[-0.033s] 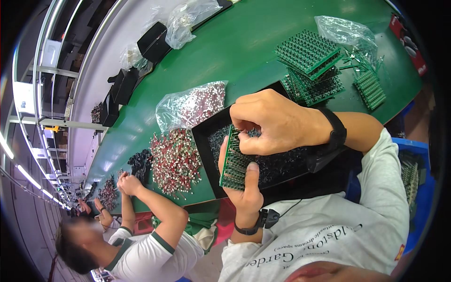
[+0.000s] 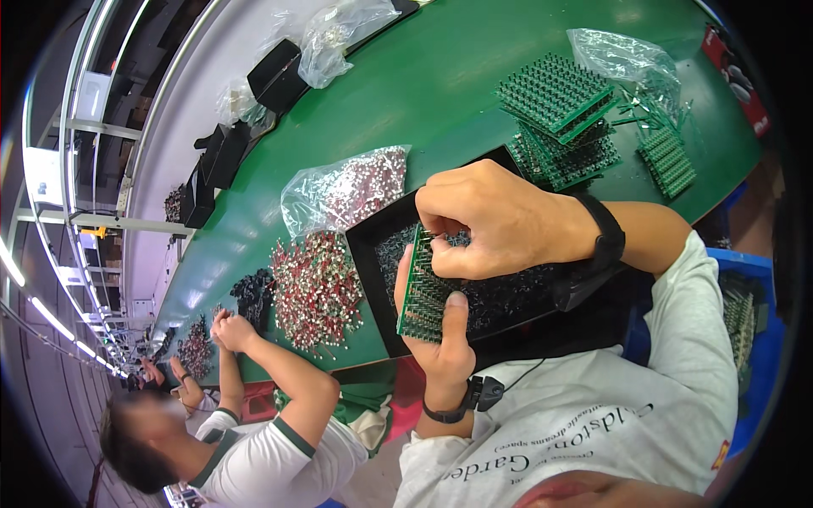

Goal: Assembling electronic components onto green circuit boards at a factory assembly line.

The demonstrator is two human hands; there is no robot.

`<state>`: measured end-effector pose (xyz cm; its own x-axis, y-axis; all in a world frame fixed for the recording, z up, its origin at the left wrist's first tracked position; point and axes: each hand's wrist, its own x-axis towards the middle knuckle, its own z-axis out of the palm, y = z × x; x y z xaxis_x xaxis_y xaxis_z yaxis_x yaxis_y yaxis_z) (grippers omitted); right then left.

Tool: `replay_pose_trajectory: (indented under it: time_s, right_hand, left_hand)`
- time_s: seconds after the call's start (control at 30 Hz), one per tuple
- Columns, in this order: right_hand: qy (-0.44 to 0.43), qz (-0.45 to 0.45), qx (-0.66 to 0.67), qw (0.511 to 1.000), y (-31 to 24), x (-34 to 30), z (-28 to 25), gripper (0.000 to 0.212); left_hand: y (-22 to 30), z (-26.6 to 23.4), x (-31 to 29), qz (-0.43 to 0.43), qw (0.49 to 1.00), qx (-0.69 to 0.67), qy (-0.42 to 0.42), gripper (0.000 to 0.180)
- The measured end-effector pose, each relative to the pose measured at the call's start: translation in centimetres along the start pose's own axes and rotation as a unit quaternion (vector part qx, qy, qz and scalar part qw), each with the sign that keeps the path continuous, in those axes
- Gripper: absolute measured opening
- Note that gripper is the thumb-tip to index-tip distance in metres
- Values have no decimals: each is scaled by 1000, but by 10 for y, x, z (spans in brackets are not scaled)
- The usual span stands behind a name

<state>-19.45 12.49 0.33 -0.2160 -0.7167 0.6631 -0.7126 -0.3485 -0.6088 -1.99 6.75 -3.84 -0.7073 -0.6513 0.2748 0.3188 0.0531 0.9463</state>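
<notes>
My left hand (image 2: 444, 356) grips a green circuit board (image 2: 415, 300) studded with rows of dark pins, its thumb laid over the pin side. Closed in a pinch, my right hand (image 2: 500, 224) works at the board's upper end; whatever lies between its fingertips is hidden. Both hands are above a black tray (image 2: 369, 279) holding many small dark parts. Left of the tray lies a heap of small red-and-white parts (image 2: 315, 292), and behind it a clear bag (image 2: 351, 186) filled with similar ones.
Stacked pin-studded boards (image 2: 555, 97) stand on the green table (image 2: 423, 76) at the far right, near another board (image 2: 666, 161) and a plastic bag (image 2: 622, 55). A co-worker (image 2: 271, 423) sits at left beside black parts (image 2: 252, 294). A blue bin (image 2: 762, 271) is at right.
</notes>
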Motion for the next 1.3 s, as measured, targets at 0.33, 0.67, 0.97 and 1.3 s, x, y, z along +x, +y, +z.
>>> replay_pose_trajectory:
  time_s: [0.33,0.67,0.97,1.3]
  right_hand:
    - [25,4,-67,997,1,1,-2,14]
    - [-32,17,20,999,2,-1,2,16]
    - [-20,24,-48,998,0,1,-2,16]
    - [-20,8,39,999,2,0,3,17]
  left_hand:
    - [-1,-2,0,-12,999,-44,23,67]
    - [-5,-5,-2,12,1000,-12,2,65]
    - [-5,-7,0,6,999,-33,24,66]
    - [-7,-8,-2,2,999,-34,25,66]
